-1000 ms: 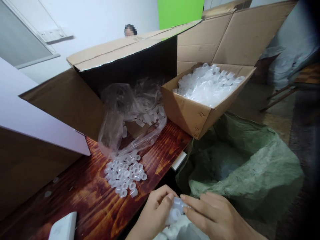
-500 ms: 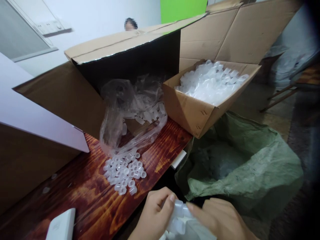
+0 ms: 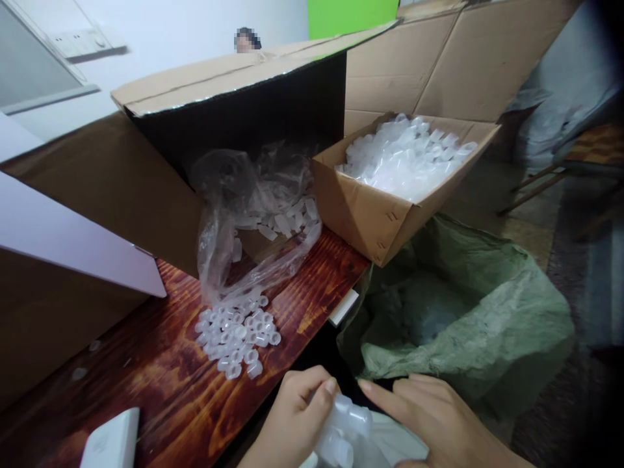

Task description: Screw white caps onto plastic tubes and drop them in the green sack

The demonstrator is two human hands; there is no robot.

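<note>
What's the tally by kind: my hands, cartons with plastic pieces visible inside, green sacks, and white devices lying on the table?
Hands: 2 (left hand, right hand)
Cartons: 2 (large carton, smaller carton)
Green sack: 1
White device: 1
Total: 6

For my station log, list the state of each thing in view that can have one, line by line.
Left hand: closed around translucent plastic pieces
Right hand: index finger extended; grip unclear
Loose pile: heaped on the wooden table
Large cardboard box: open toward the camera
Clear plastic bag: open, crumpled, pieces inside
Smaller carton: open, heaped with pieces
Green sack: open, creased; contents too dim to identify
</note>
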